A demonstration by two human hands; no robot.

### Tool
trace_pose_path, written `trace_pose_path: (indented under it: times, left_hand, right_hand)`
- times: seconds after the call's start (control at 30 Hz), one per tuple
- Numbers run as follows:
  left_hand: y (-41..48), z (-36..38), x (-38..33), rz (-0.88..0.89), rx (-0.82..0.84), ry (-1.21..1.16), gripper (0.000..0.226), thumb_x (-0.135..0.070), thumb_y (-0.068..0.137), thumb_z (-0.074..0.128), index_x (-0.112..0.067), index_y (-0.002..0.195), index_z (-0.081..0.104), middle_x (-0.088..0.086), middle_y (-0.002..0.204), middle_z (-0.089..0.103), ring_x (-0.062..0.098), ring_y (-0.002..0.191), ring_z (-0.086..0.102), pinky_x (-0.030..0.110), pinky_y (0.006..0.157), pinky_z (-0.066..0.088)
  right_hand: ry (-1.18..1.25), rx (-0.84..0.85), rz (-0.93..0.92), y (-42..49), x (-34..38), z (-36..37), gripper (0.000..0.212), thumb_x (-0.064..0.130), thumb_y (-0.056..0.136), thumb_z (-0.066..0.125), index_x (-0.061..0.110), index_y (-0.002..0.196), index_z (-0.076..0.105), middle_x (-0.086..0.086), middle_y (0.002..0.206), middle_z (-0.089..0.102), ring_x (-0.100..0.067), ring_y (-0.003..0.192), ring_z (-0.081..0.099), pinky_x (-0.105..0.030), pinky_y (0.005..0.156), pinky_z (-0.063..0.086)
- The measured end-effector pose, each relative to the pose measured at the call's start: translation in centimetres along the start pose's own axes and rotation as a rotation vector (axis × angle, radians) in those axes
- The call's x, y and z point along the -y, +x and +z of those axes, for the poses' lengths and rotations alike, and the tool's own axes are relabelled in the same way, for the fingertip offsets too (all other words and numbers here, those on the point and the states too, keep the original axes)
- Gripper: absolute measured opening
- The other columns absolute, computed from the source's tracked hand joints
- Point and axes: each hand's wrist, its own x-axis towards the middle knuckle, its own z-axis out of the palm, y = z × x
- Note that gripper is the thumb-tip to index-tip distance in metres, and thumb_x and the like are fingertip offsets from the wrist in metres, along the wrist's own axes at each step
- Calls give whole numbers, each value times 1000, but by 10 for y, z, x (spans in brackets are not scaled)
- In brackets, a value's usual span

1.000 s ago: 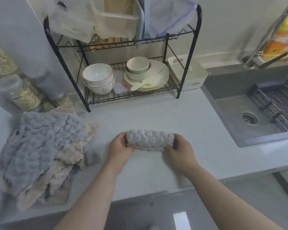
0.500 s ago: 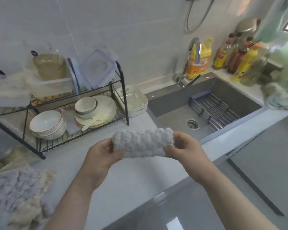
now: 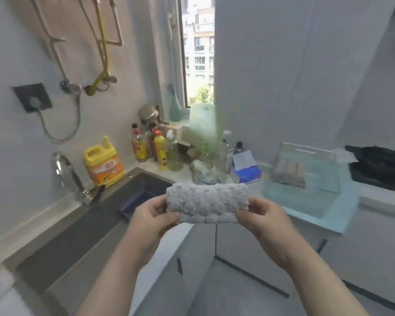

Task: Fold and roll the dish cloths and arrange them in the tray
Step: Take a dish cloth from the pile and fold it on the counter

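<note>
A rolled grey dish cloth [image 3: 205,202] is held in the air in front of me, lying crosswise. My left hand [image 3: 153,218] grips its left end and my right hand [image 3: 261,216] grips its right end. Further right, on a light blue mat, stands a clear tray [image 3: 306,171] with several rolled cloths inside, blurred by motion. The roll hangs above the counter corner, to the left of the tray.
A dark sink [image 3: 105,215] with a tap [image 3: 64,172] lies at the left, a yellow detergent jug [image 3: 104,163] behind it. Bottles [image 3: 151,147] crowd the corner by the window. A blue tissue box [image 3: 246,172] and a black stove [image 3: 381,167] sit at the right.
I lifted the rolled cloth off the counter with both hands and carried it rightward past the sink. The view swung right, away from the dish rack and the cloth pile.
</note>
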Motion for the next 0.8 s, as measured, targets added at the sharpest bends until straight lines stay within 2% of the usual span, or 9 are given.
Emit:
trace_pose_path:
  times: [0.1,0.2,0.33,0.4,0.47,0.53,0.6,0.7,0.8]
  left_hand:
    - [48,85,12,-23,121,-20,35,1,62,67,-11,94,76,13,98,74,24,88,71,28,73,58]
    - [82,159,26,-52,234,-3,41,-15,51,76,-17,91,77,6,93,75,16,83,70,23,68,56]
    - [123,237,49,-104,334,69,45,-9,59,72,-13,104,66,8,99,74,23,91,69,31,75,54]
    - [143,269,60,-117,375,99,44,-8,64,70,-12,107,64,7,100,74,23,94,69,33,78,53]
    - [166,296,72,-125,404,108,44,-9,65,71,-13,108,64,6,101,74,20,93,70,31,77,54]
    - [194,316,87,-128,409,116,40,-2,70,74,-12,108,64,6,100,74,17,89,70,28,74,56]
    - [225,333,104,-126,401,136,38,10,77,71,-10,108,63,5,100,74,15,90,70,24,71,56]
    - [277,352,130,-84,374,191,38,13,74,71,-13,99,62,0,96,73,5,86,70,15,66,53]
    - [334,365,158,-31,390,295,35,6,68,79,-18,85,60,-6,80,70,0,69,66,13,60,50]
  right_hand:
    - [91,-104,27,14,7,-87,28,-4,81,59,8,106,66,-6,99,74,-20,93,70,-26,80,55]
    - [191,-235,68,24,11,-157,29,-8,88,49,10,105,62,-8,93,71,-20,81,67,-37,81,57]
    - [412,-448,50,39,10,-224,20,-5,93,44,4,89,62,-9,86,72,-18,80,69,-31,76,59]
    - [551,-542,39,55,5,-252,18,-3,95,44,-3,90,62,-16,94,71,-20,86,68,-29,76,58]
    - [649,-612,44,75,-2,-276,19,4,97,46,-6,105,60,-19,108,67,-24,95,65,-33,82,56]
    - [673,-632,71,99,-9,-294,19,16,101,44,5,109,58,-14,111,66,-26,97,63,-42,88,51]
    - [727,-647,89,130,-15,-306,21,26,103,40,12,111,53,-11,113,67,-30,101,65,-49,86,52]
    - [817,-744,120,191,-29,-325,31,30,101,41,8,117,56,-13,110,69,-29,102,67,-42,77,58]
    - [868,-838,172,260,-40,-336,33,35,99,44,7,103,62,-13,104,68,-26,90,66,-41,75,56]
